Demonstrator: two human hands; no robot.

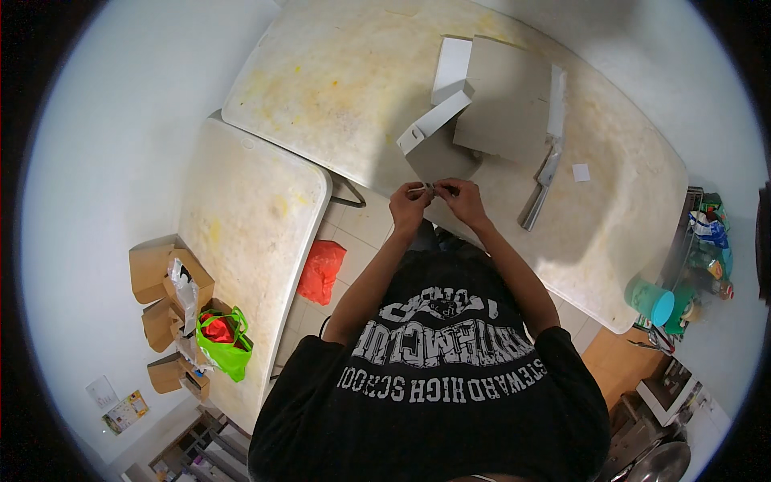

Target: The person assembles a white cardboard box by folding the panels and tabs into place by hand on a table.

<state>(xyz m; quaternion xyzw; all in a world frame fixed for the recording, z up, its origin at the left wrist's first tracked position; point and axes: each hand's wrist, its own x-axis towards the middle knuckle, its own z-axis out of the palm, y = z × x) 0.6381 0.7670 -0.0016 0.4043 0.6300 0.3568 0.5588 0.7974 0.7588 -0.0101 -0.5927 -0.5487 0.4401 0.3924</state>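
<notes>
The person stands at the near edge of the big table [337, 88], both hands together over a sheet of grey card [438, 161]. The left hand [408, 202] and the right hand [459, 197] each have their fingers pinched on one small item [426, 189] between them; it is too small to tell what it is. Just beyond the hands, on the table, a half-folded white and grey box piece [438, 116] leans against a larger grey card panel [506, 100]. A long metal tool [542, 185] lies to the right of that card, and a small white square [581, 172] further right. The box looks only partly assembled, with panels still flat and loose.
</notes>
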